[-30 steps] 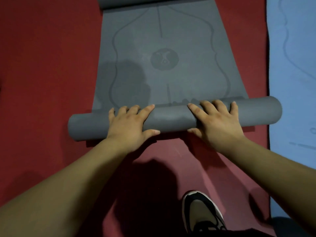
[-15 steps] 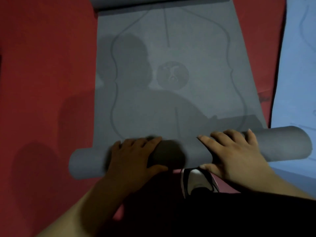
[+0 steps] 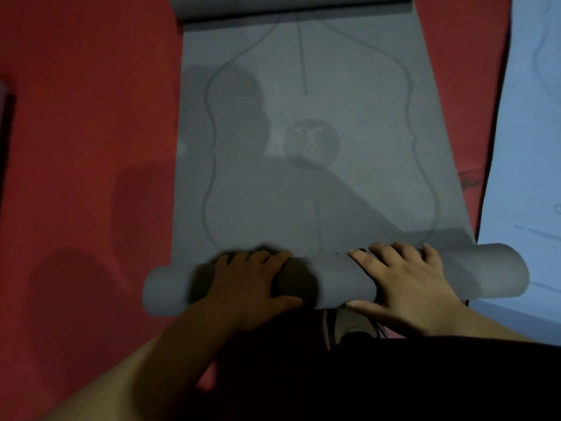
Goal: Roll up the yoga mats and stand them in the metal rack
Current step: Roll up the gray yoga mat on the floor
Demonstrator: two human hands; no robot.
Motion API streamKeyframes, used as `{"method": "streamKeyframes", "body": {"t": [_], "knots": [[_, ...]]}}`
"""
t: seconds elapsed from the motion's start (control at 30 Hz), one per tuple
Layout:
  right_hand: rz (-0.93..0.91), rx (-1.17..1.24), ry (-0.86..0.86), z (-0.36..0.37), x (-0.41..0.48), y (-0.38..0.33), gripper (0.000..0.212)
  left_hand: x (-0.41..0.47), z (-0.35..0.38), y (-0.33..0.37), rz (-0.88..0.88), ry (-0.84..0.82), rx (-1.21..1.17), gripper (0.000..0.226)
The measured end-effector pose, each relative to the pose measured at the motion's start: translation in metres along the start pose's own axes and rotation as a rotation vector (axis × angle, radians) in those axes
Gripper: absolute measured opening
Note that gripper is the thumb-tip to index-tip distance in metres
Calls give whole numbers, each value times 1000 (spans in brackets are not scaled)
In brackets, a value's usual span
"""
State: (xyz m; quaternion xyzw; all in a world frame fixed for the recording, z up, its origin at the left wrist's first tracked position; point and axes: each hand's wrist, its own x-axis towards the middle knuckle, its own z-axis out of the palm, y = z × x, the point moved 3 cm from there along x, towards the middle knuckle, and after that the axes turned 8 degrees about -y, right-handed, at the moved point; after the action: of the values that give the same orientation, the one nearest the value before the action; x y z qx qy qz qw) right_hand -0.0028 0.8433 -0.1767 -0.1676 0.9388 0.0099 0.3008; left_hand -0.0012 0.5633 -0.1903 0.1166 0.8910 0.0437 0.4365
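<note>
Red floor covering [image 3: 76, 147]: fills the 9 o'clock side and shows as a strip at 3 o'clock. Long grey yoga mat with printed curved guide lines [image 3: 318, 71]: lies flat on the red floor, running 12 to 6 o'clock through centre; its 12 o'clock end curls into a small roll at the frame edge. Pale blue flat mat [image 3: 531, 132]: at 3 o'clock, just beside the grey mat. Grey rolled section [image 3: 334, 281]: at the mat's 6 o'clock end, lying crosswise 9 to 3 o'clock, its 3 o'clock tip overlapping the blue mat. Left hand [image 3: 249, 284]: palm down on the roll toward 9 o'clock, fingers spread over the top, thumb on the near side, pressing, not clenched. Right hand [image 3: 406, 284]: same flat pressing posture toward 3 o'clock. Light shoe [image 3: 349, 326]: at 6 o'clock, just beside the roll, between the forearms. Round emblem [image 3: 311, 144]: mat centre.
</note>
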Motion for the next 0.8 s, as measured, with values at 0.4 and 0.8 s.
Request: {"method": "streamKeyframes", "body": {"t": [0.4,0.8], "knots": [[38,50,-67,1,20,2,89,18,0,-2,-24,105,-51,97],[61,55,-73,-8,40,5,91,37,-7,-6,-61,186,-35,91]]}}
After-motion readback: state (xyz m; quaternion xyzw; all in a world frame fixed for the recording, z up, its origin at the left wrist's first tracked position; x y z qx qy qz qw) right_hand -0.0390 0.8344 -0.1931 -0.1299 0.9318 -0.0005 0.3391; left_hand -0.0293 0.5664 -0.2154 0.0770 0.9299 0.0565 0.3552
